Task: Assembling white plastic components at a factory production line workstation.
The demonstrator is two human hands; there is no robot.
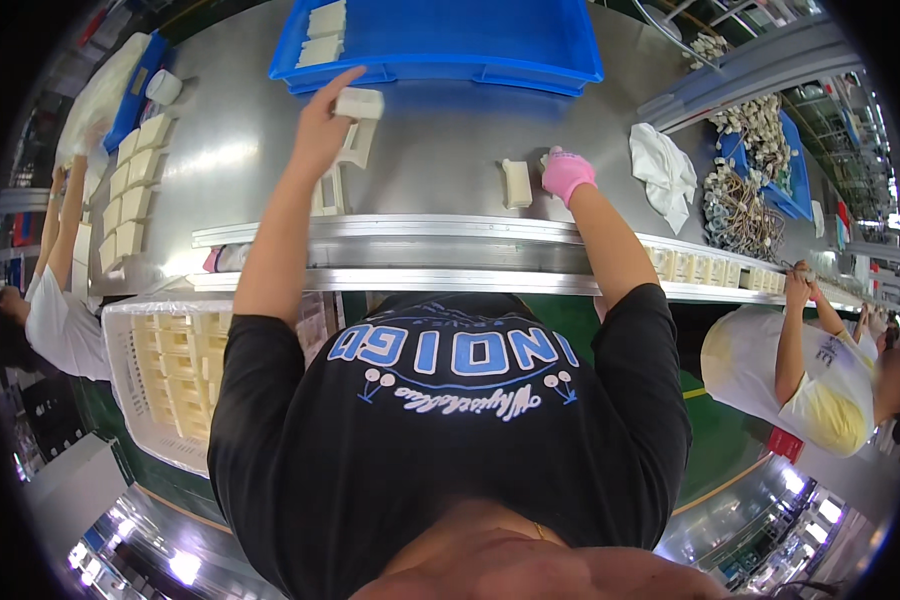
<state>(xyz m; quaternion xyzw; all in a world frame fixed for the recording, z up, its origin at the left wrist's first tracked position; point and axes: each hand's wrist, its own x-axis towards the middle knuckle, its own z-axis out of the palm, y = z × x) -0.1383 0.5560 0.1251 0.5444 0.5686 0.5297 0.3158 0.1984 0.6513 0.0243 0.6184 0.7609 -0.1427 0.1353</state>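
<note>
My bare left hand [320, 130] is at a cream plastic housing [360, 103], its index finger stretched past the far side and the housing between finger and thumb. Below that piece lie a second cream housing [358, 143] and an open cream frame [331, 191], partly hidden by my wrist. My right hand [568, 174], in a pink glove, is closed over the metal table; whatever its fingertips hold is too small to make out. Just left of the glove, apart from it, another cream housing [517, 184] lies on the table.
A blue tray [440, 72] with several cream pieces stands at the far side. More housings [135, 180] sit in rows at left. A white cloth [660, 175] and wired parts [745, 190] lie at right. A metal rail [420, 228] runs along the near edge. Co-workers are on both sides.
</note>
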